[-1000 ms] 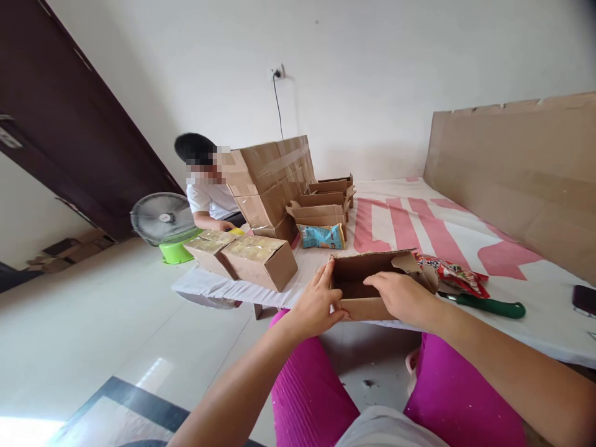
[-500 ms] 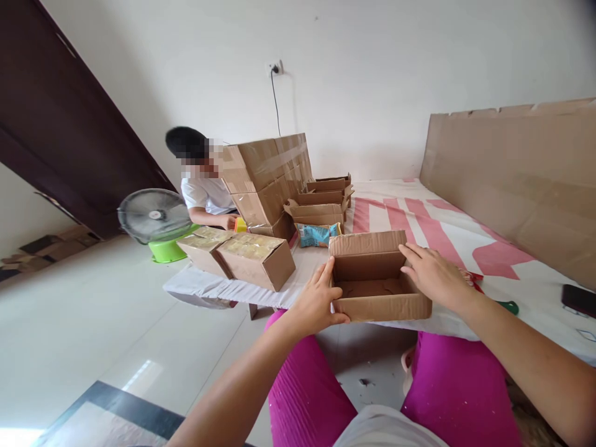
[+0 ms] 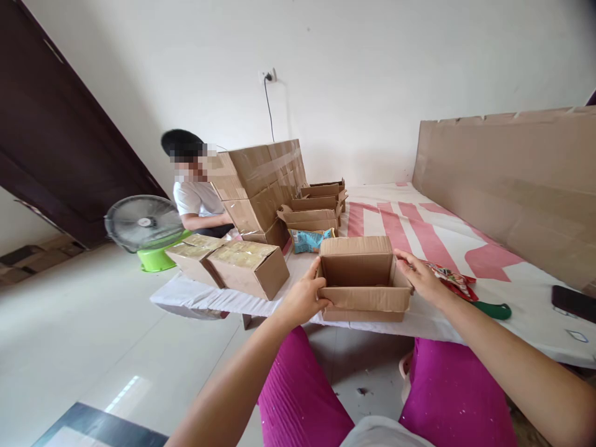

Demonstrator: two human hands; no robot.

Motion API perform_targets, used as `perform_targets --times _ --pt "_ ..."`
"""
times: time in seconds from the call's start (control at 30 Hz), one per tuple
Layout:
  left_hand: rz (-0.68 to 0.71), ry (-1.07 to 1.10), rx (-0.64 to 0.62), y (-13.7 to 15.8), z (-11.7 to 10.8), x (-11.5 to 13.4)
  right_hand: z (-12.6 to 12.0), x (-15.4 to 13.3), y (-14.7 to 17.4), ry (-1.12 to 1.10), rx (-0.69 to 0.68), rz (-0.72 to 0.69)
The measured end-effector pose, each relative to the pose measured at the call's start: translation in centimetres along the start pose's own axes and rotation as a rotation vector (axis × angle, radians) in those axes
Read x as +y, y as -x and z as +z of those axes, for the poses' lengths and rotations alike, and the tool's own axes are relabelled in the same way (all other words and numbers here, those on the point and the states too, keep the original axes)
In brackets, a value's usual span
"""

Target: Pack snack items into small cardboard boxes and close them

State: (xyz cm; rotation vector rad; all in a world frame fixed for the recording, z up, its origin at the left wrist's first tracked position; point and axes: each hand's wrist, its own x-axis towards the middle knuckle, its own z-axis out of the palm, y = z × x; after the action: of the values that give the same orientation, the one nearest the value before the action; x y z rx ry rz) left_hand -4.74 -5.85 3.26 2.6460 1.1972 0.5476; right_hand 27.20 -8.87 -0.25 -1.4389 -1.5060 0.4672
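Note:
An open-topped cardboard box (image 3: 365,301) sits at the table's near edge, its flaps folded outward and its inside bare where I can see. My left hand (image 3: 305,295) grips the box's left side, thumb at the front flap and fingers along the wall. At the right side, my right hand (image 3: 419,276) holds the upper edge with its fingertips. Just behind the box lies a blue snack packet (image 3: 311,240). To the right of my right hand are a red patterned packet (image 3: 454,280) and a green-handled tool (image 3: 494,310), its other end hidden.
Two taped boxes (image 3: 249,268) stand at the left table edge. Beyond them, taped cartons (image 3: 261,180) are stacked beside several open boxes (image 3: 311,214). A person (image 3: 198,202) sits behind the stack, near a fan (image 3: 145,222). A phone (image 3: 573,303) lies far right.
The box's front wall below the flap now shows, and my right fingers have moved from its inner edge to its right side. The yellow object by the other person's hand is out of sight.

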Motion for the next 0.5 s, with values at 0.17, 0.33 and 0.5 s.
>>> perform_targets --times 0.17,0.33,0.5 --pt "-0.032 -0.125 0.078 -0.7 -1.9 -4.9 -0.5 1.1 1.2 -0.082 0.065 0.154" --pt "-0.156 -0.307 0.337 -0.8 -0.9 -6.5 -4.0 4.7 2.1 -0.008 0.237 0.257" --pt "0.056 -0.318 0.674 0.2 1.9 -2.3 -9.0 8.3 3.1 0.238 0.401 0.346"
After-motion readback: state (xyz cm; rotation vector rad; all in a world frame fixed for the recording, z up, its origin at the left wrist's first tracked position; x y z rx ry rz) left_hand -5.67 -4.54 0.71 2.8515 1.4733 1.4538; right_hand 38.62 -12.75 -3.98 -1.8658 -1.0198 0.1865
